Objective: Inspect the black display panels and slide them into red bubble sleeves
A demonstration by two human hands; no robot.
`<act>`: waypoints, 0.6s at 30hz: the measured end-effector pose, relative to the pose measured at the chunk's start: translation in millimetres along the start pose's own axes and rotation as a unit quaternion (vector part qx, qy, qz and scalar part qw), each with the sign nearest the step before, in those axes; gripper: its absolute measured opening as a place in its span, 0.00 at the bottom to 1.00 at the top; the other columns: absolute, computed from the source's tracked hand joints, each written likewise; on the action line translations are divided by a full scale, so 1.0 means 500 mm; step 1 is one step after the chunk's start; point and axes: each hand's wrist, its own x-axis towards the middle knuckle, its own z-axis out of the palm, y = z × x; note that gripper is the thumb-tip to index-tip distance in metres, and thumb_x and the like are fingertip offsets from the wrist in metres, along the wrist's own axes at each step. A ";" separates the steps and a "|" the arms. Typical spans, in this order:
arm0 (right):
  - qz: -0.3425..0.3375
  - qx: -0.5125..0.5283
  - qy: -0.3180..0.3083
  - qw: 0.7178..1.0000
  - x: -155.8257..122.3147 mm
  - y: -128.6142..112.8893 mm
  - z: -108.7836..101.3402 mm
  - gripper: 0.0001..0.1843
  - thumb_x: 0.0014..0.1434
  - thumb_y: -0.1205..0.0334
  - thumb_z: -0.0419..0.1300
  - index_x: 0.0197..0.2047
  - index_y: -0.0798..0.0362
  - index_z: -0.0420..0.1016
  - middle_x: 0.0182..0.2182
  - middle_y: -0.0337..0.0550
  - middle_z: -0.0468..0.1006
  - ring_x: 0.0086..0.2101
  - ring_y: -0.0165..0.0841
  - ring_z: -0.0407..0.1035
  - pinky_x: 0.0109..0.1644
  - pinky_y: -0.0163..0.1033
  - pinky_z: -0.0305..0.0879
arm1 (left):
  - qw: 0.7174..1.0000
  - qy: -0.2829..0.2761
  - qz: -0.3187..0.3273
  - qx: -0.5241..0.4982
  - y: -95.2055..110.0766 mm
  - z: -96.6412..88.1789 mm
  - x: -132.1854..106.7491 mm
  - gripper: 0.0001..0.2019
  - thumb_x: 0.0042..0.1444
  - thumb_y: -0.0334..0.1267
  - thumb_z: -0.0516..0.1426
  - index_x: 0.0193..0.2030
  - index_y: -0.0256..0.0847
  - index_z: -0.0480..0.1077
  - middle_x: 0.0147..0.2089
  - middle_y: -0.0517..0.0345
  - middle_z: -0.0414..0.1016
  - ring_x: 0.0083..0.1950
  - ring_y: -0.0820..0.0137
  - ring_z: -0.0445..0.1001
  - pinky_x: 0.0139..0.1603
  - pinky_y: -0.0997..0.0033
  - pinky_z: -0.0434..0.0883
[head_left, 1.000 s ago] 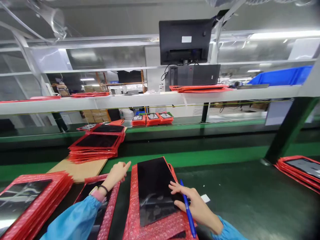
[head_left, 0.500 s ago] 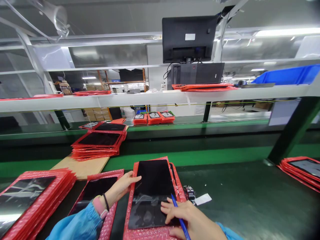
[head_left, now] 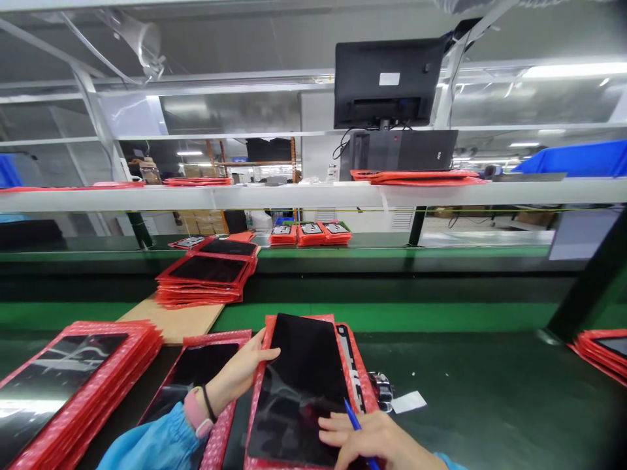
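Observation:
A black tablet screen (head_left: pixel 304 385) lies on a red bubble-wrap bag (head_left: pixel 269 322) in front of me, tilted a little. My left hand (head_left: pixel 245 369) grips the left edge of both, its thumb on the glass and its other fingers hidden behind the bag. A blue pen (head_left: pixel 351 415) is held in my right hand (head_left: pixel 369 438), whose outstretched fingertips touch the lower right of the glass. Under the right side of the screen, another red bag (head_left: pixel 360 359) shows a panel with silver and white parts.
To the left are a bagged screen (head_left: pixel 196 372) and a tall stack of red bags (head_left: pixel 88 391). More bagged screens (head_left: pixel 210 277) rest on a wooden board (head_left: pixel 196 324). A white paper slip (head_left: pixel 409 402) lies beside a shiny dark object (head_left: pixel 381 390) on the right.
The view has shifted slightly. The screen and its bag have moved left off the bag beneath, so more of the panel there shows. Both hands keep their holds.

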 end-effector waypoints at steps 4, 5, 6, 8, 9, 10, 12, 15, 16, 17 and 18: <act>-0.017 -0.002 0.110 0.994 -0.039 0.005 -0.010 0.12 0.54 0.64 0.67 0.43 0.41 0.79 0.45 0.42 0.82 0.51 0.42 0.73 0.57 0.42 0.68 | 0.999 0.034 -0.020 -0.015 0.021 -0.097 -0.032 0.37 0.40 0.30 0.67 0.60 0.41 0.62 0.54 0.49 0.75 0.52 0.57 0.75 0.51 0.63 0.71; -0.017 -0.005 0.129 0.992 -0.050 0.014 -0.014 0.12 0.54 0.64 0.67 0.43 0.40 0.79 0.44 0.41 0.83 0.51 0.42 0.73 0.56 0.42 0.69 | 0.999 0.045 -0.025 -0.017 0.026 -0.131 -0.043 0.40 0.40 0.30 0.67 0.62 0.40 0.60 0.52 0.48 0.76 0.49 0.56 0.77 0.49 0.61 0.72; -0.014 -0.008 0.148 0.989 -0.060 0.024 -0.017 0.12 0.55 0.63 0.66 0.43 0.40 0.78 0.44 0.41 0.83 0.50 0.41 0.74 0.55 0.42 0.69 | 0.998 0.056 -0.026 -0.017 0.030 -0.166 -0.055 0.42 0.39 0.30 0.67 0.64 0.40 0.57 0.50 0.48 0.77 0.47 0.55 0.78 0.47 0.61 0.73; -0.002 0.002 0.179 0.984 -0.073 0.046 -0.020 0.08 0.58 0.61 0.64 0.42 0.40 0.78 0.42 0.40 0.84 0.48 0.40 0.76 0.54 0.41 0.70 | 0.997 0.075 -0.025 -0.018 0.033 -0.233 -0.081 0.46 0.39 0.32 0.68 0.66 0.40 0.53 0.51 0.49 0.77 0.51 0.54 0.76 0.51 0.60 0.71; 0.005 0.015 0.190 0.982 -0.075 0.055 -0.020 0.07 0.59 0.59 0.63 0.41 0.40 0.78 0.41 0.41 0.84 0.46 0.39 0.76 0.53 0.41 0.70 | 0.996 0.083 -0.023 -0.016 0.030 -0.264 -0.093 0.47 0.39 0.34 0.68 0.67 0.40 0.52 0.52 0.48 0.77 0.54 0.53 0.74 0.53 0.60 0.71; 0.013 0.033 0.193 0.980 -0.074 0.063 -0.019 0.06 0.60 0.58 0.62 0.41 0.41 0.78 0.40 0.41 0.84 0.46 0.39 0.77 0.53 0.41 0.71 | 0.995 0.092 -0.021 -0.011 0.026 -0.292 -0.103 0.47 0.39 0.35 0.68 0.67 0.40 0.52 0.53 0.48 0.76 0.57 0.53 0.72 0.55 0.60 0.70; 0.037 0.084 0.191 0.977 -0.063 0.071 -0.013 0.07 0.61 0.54 0.60 0.40 0.44 0.79 0.38 0.44 0.84 0.43 0.39 0.78 0.49 0.41 0.72 | 0.992 0.122 -0.021 0.012 0.010 -0.342 -0.119 0.49 0.39 0.37 0.68 0.68 0.40 0.50 0.55 0.48 0.75 0.60 0.53 0.69 0.57 0.61 0.68; 0.088 0.202 0.205 0.954 -0.039 0.073 0.004 0.19 0.64 0.45 0.54 0.38 0.50 0.77 0.30 0.48 0.84 0.34 0.40 0.79 0.41 0.42 0.73 | 0.981 0.182 -0.028 0.063 -0.021 -0.404 -0.124 0.49 0.38 0.39 0.68 0.67 0.38 0.51 0.55 0.47 0.75 0.63 0.54 0.66 0.58 0.64 0.68; 0.115 0.246 0.217 0.938 -0.032 0.073 0.010 0.23 0.65 0.41 0.50 0.41 0.52 0.75 0.26 0.48 0.83 0.31 0.40 0.79 0.38 0.42 0.72 | 0.977 0.196 -0.032 0.082 -0.029 -0.422 -0.121 0.47 0.38 0.40 0.67 0.66 0.37 0.53 0.54 0.47 0.76 0.62 0.53 0.67 0.57 0.63 0.69; 0.143 0.285 0.227 0.920 -0.024 0.073 0.016 0.27 0.65 0.38 0.46 0.46 0.52 0.73 0.22 0.47 0.82 0.28 0.39 0.78 0.34 0.42 0.71 | 0.973 0.203 -0.037 0.103 -0.035 -0.437 -0.116 0.44 0.39 0.42 0.65 0.65 0.38 0.56 0.52 0.47 0.77 0.61 0.52 0.69 0.56 0.61 0.70; 0.167 0.316 0.231 0.905 -0.018 0.074 0.022 0.31 0.64 0.36 0.43 0.52 0.52 0.68 0.22 0.46 0.82 0.26 0.39 0.77 0.31 0.41 0.69 | 0.969 0.207 -0.043 0.126 -0.038 -0.450 -0.109 0.41 0.39 0.43 0.64 0.63 0.38 0.60 0.50 0.48 0.78 0.59 0.51 0.70 0.55 0.59 0.71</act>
